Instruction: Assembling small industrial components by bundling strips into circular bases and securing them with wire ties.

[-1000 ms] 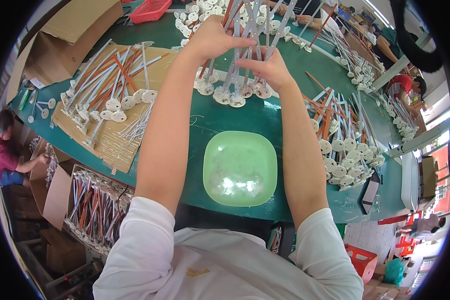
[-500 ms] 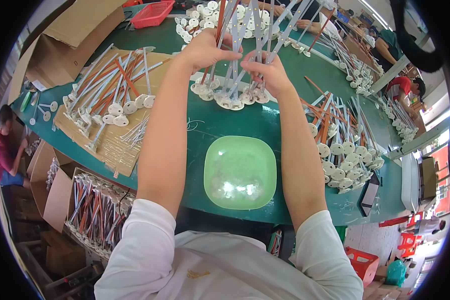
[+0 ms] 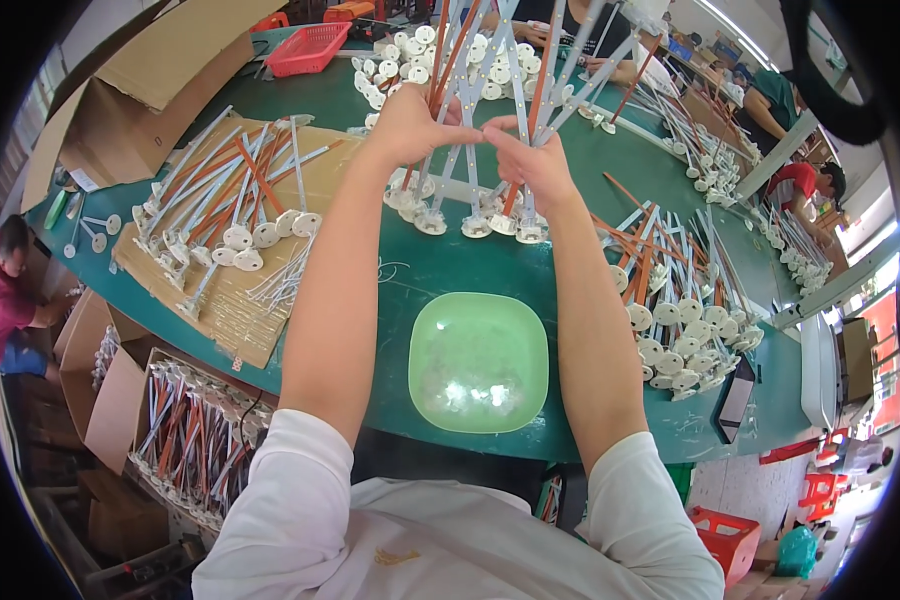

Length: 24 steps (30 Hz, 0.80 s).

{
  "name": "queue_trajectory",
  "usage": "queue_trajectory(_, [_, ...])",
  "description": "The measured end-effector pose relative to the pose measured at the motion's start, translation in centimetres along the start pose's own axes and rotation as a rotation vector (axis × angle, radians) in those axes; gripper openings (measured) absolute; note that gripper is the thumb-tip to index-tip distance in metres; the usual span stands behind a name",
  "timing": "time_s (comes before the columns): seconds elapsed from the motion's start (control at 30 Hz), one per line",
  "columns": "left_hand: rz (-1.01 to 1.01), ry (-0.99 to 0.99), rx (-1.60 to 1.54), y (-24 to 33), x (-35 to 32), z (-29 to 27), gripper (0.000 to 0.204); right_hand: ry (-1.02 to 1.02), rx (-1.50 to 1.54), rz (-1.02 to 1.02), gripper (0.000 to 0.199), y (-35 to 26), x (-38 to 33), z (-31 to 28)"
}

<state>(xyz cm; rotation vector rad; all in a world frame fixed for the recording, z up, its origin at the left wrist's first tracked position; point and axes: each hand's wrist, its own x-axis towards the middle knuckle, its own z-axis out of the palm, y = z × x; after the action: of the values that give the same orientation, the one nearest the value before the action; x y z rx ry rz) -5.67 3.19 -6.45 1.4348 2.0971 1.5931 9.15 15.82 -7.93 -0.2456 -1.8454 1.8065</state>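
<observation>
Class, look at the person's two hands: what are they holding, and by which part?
Both the left hand and right hand grip a bundle of strip rods around mid-length; round white bases rest on the green table.

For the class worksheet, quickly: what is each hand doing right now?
Left hand: closed on the bundle of strips, standing on the table.
Right hand: closed on the same bundle.

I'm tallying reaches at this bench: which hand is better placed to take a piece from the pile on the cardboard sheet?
Probably the left hand: the cardboard sheet with its pile lies on that side, while the right hand would have to cross over. Both hands currently grip the standing bundle of strips.
</observation>
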Motion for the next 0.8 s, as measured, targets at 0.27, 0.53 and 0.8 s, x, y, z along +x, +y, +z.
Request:
queue_trajectory(0.27, [0.005,-0.003,-0.164,-0.6,-0.2,0.5,0.046,-0.027,-0.235,-0.048,0.032,0.0,-0.1,0.7])
queue_trajectory(0.53, [-0.102,-0.144,-0.357,-0.1,-0.7,0.1,0.03,0.029,-0.053,0.022,0.021,0.4,0.0,0.0])
queue_trajectory(0.8, [-0.082,-0.116,-0.239,2.2,-0.9,0.9,0.029,0.042,-0.011,-0.018,0.019,0.5,-0.1,0.1])
